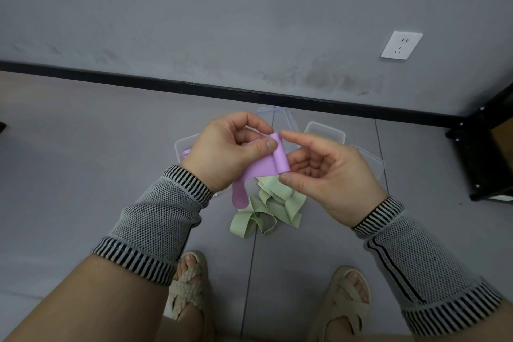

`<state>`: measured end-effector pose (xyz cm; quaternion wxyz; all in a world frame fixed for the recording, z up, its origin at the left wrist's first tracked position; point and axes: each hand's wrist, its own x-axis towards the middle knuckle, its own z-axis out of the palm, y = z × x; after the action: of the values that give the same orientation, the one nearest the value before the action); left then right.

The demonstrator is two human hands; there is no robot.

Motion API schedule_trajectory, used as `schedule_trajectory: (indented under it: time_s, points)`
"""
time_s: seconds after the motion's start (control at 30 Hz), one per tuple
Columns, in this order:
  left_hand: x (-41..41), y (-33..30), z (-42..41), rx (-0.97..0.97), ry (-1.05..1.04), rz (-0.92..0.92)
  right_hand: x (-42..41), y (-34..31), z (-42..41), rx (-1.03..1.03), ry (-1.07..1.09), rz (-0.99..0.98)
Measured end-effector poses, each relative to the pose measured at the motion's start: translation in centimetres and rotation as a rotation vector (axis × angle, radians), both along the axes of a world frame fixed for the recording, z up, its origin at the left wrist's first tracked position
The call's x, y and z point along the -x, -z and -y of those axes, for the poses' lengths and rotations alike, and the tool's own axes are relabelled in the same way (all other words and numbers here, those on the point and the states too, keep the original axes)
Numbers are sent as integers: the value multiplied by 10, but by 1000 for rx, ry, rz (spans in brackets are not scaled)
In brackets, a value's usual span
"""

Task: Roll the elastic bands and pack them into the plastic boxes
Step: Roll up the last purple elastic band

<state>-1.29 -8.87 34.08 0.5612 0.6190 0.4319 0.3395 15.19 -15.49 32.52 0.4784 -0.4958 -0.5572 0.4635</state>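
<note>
A purple elastic band (266, 166) is held in the air between both hands, its right end curled into a small roll and its loose end hanging below. My left hand (224, 150) pinches the flat part with thumb and fingers. My right hand (324, 172) pinches the roll between forefinger and thumb. On the floor beneath lies a heap of pale green bands (266, 211). Clear plastic boxes (324, 132) and lids lie behind the hands, partly hidden; the left box (183, 150) holds something purple.
The grey tiled floor meets a grey wall with a black skirting (166, 83) and a white socket (401, 45). A black metal frame (483, 153) stands at the right. My two sandalled feet (188, 283) are at the bottom.
</note>
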Motion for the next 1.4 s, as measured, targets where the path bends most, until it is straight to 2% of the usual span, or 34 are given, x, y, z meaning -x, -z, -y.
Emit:
schedule_trajectory:
  time_s: [0.1,0.3,0.6,0.77,0.83,1.0,1.4]
  points:
    - [1,0,0,-7,-17,6,1,-3,2,-2,0,-46]
    - [1,-1,-2,14,-72,37,6,0,1,-37,27,-14]
    - [0,-4,-1,10,-49,49,10,7,3,-249,183,191]
    - [3,-4,-2,0,-58,40,15,8,1,-330,224,235]
    - [4,-3,-2,-4,-61,39,14,8,1,-294,210,214]
    - [5,-3,-3,-5,-52,41,9,2,-1,-13,35,-25]
    - [0,3,-1,-75,20,-130,6,7,-8,30,-19,163]
